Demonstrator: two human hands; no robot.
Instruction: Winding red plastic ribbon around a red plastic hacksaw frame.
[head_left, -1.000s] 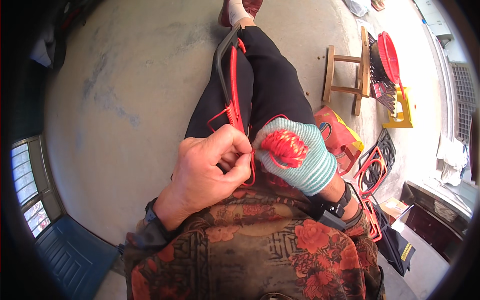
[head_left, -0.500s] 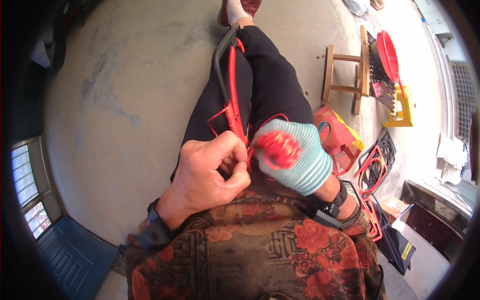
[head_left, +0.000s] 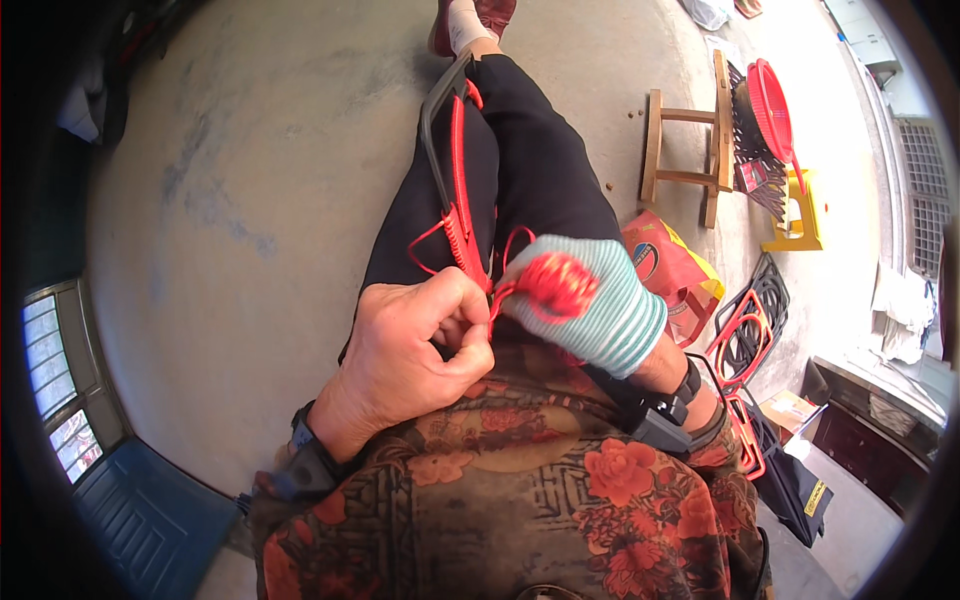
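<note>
Red cord point(head_left: 470, 240) end hidden inside hands point(head_left: 430, 335)

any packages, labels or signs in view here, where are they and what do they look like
Red and yellow printed bag: on the floor just right of the person's legs, beyond the gloved right hand; crumpled, soft, with a round dark emblem.
Small cardboard box: floor at lower right, beside the red and black wire frames; tan, flat.
Yellow label: on a black bag at lower right; small strip.
No screens show.
</note>
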